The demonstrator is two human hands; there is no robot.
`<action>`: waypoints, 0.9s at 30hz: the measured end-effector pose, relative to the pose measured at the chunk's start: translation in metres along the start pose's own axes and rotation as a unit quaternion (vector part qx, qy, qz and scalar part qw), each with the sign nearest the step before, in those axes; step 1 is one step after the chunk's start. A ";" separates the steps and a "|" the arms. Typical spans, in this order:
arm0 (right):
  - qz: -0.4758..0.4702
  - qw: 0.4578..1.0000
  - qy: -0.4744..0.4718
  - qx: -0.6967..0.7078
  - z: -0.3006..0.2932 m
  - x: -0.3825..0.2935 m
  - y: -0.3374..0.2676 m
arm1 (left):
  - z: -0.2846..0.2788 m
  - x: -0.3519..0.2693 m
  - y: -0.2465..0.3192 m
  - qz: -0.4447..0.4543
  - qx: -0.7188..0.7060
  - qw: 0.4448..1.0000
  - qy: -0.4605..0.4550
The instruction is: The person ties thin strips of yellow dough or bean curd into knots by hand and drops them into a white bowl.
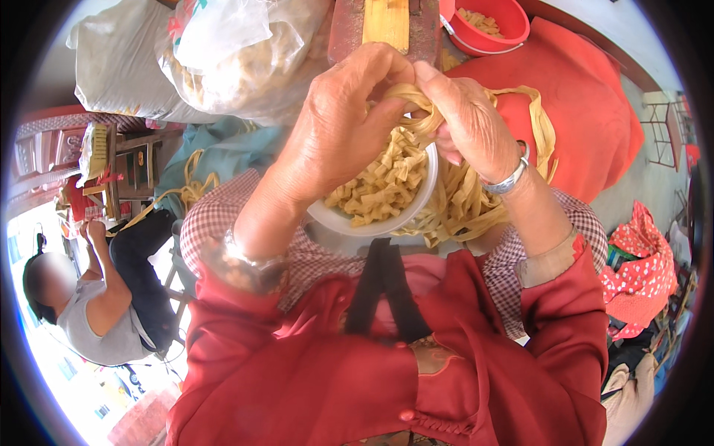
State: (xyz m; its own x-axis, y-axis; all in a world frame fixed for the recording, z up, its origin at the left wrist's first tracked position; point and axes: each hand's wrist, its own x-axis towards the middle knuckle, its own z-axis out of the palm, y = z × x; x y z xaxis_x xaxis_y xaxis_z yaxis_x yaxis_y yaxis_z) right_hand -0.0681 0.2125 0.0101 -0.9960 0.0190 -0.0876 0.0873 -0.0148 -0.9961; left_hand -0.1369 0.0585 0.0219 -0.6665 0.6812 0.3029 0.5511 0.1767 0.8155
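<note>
My left hand [340,120] and my right hand [474,117] meet in front of me, both gripping a looped straw-coloured flat strip [415,103]. Thumb and fingers of each hand pinch it, and part of the loop is hidden behind them. A tail of the strip [538,120] trails past my right wrist. Below the hands sits a white bowl [357,227] filled with small folded or knotted tan pieces [385,187]. To its right hangs a bundle of long loose strips [468,206], partly behind my right forearm.
Beyond my hands stands a reddish-brown wooden bench [348,33]. A red bucket [502,42] holds more pieces, beside red cloth [574,111]. Stuffed plastic bags [234,72] lie at upper left. At left, a seated person [106,318] holds a similar strip [150,207].
</note>
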 end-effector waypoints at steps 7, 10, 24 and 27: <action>0.033 0.997 -0.068 0.004 -0.003 0.002 -0.015 | -0.002 -0.001 -0.001 0.000 -0.040 0.999 0.010; -0.077 0.973 -0.015 -0.219 -0.007 0.002 -0.008 | -0.005 0.000 0.001 -0.107 -0.186 0.977 -0.015; -0.175 0.983 0.059 -0.008 0.001 -0.006 -0.006 | -0.005 0.000 0.011 -0.166 -0.583 0.794 -0.038; -0.113 0.992 0.058 0.006 0.001 -0.007 -0.006 | -0.006 0.002 0.013 -0.132 -0.425 0.895 -0.033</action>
State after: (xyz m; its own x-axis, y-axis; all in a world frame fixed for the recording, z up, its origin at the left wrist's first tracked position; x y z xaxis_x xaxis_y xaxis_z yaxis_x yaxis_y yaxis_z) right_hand -0.0618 0.2112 0.0170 -0.9810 0.1391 0.1354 -0.1380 -0.0093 -0.9904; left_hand -0.1342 0.0573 0.0357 -0.6710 0.7405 0.0375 -0.2212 -0.2482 0.9431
